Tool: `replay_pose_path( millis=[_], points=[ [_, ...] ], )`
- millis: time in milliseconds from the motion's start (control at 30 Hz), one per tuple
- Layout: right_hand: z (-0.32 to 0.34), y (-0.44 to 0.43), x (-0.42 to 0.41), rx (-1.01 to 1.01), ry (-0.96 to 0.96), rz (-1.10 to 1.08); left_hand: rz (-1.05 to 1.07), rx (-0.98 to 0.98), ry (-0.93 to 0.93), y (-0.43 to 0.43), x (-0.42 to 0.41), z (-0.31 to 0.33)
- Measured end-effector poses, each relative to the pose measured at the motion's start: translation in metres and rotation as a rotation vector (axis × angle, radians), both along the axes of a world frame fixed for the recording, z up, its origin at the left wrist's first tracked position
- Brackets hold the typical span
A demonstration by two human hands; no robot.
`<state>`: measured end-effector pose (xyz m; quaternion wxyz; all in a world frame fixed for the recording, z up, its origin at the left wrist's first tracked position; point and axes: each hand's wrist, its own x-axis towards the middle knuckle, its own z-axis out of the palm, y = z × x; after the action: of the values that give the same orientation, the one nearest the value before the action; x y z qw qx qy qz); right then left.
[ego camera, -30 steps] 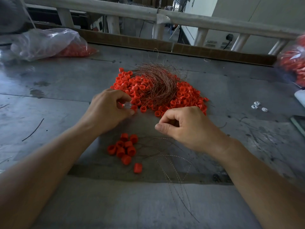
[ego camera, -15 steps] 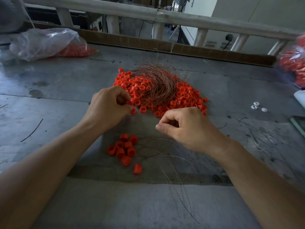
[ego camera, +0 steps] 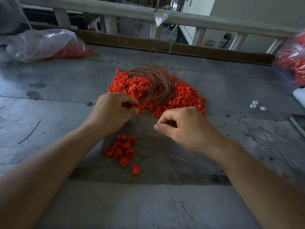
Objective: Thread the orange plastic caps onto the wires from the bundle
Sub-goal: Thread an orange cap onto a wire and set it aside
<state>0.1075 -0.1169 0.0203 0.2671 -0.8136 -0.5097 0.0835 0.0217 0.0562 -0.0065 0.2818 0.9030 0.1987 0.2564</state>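
We see the left hand (ego camera: 113, 113) at the near left edge of the big pile of orange caps (ego camera: 183, 98), its thumb and forefinger pinching a single cap (ego camera: 136, 105) just above the grey table (ego camera: 49, 90). The right hand (ego camera: 186, 128) hovers just beside it, near the pile's front edge, with its fingers curled in and the thumb pressed against the forefinger; we cannot tell whether a wire is caught in that pinch, since any strand there is too thin to make out. The bundle of copper-coloured wires (ego camera: 156, 83) lies curved across the top of the pile, a few stray strands sticking up behind it. Between the two forearms we find a small cluster of caps (ego camera: 122, 149), with one more cap (ego camera: 136, 169) lying a little apart toward us, and several loose wires (ego camera: 173, 162) fanning toward the near edge. A clear plastic bag (ego camera: 42, 43) with more caps sits at the far left, another bag of caps (ego camera: 293, 63) at the right edge, and a few small white pieces (ego camera: 256, 105) lie well apart to the right.
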Motion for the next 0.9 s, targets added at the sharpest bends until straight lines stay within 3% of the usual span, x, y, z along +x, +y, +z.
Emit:
replay_pose_path(
  millis=[700,900],
  points=[
    [0.000,0.001,-0.001,-0.026,-0.031,0.003,-0.040,0.032,0.070,-0.005,-0.002,0.004],
    [0.001,0.001,0.000,0.007,-0.015,0.010,-0.067,-0.138,0.011,-0.016,-0.017,0.017]
  ],
)
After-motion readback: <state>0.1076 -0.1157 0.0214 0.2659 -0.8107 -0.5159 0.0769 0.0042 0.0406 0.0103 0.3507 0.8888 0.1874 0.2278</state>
